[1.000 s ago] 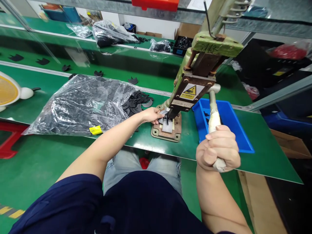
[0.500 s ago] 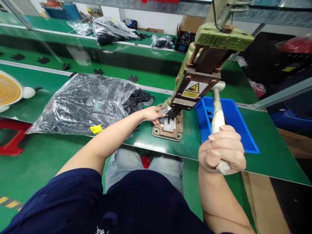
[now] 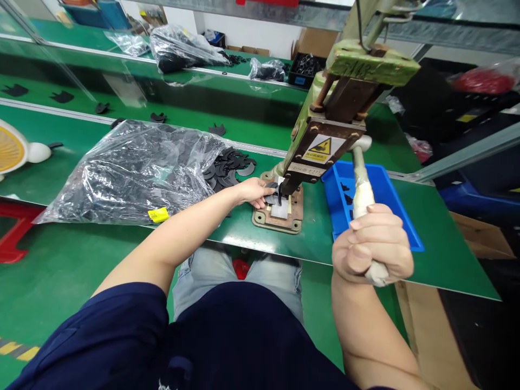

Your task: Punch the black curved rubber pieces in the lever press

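Gripping the lever handle (image 3: 361, 187) of the manual press (image 3: 345, 103), the right hand (image 3: 376, 249) is closed in a full fist around the wrapped lower end of the handle, right of centre in the frame. The left hand (image 3: 252, 191) reaches to the middle of the frame, its fingertips pinched on a flat black part (image 3: 271, 187). This part lies on the press base plate (image 3: 294, 216), directly below the press head. A yellow warning label (image 3: 320, 147) is fixed to the front of the head. The base plate rests on the green surface (image 3: 439, 254). A blue tray (image 3: 385, 184) stands just beside the base plate on its right side, behind the lever handle, and holds a few small dark pieces. On the left side of the frame lies a clear plastic bag (image 3: 130, 173) filled with black parts and carrying a small yellow tag (image 3: 158, 215). A loose pile of black parts (image 3: 229, 162) spills from the open end of the bag, near the left hand. Further bags and scattered black pieces lie on the green benches along the upper part of the frame.
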`<act>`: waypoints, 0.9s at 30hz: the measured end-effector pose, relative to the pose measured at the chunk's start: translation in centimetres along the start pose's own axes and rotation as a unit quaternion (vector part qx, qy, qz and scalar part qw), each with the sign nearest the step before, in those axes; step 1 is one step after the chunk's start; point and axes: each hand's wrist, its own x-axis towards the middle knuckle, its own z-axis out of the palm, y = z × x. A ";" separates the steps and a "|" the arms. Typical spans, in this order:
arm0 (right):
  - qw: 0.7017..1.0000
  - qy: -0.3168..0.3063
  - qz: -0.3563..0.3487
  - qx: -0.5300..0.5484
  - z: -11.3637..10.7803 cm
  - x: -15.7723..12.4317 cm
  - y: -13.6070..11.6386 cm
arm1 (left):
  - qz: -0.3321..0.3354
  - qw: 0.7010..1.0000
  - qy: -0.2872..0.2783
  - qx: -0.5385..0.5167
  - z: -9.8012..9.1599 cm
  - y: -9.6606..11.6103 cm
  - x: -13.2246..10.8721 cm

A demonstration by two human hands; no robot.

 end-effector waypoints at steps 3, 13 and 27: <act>0.998 -0.044 0.016 0.032 0.1 3.8 -0.1 | 0.027 0.999 -0.006 -0.036 0.2 -0.6 -0.5; 0.977 -0.045 0.192 -0.083 0.9 3.4 0.4 | 0.183 0.980 0.021 -0.076 -1.1 -2.0 -9.9; 0.845 -0.257 0.467 0.033 2.6 -10.3 -6.2 | 0.199 0.977 -0.051 -0.063 2.1 -2.8 -15.6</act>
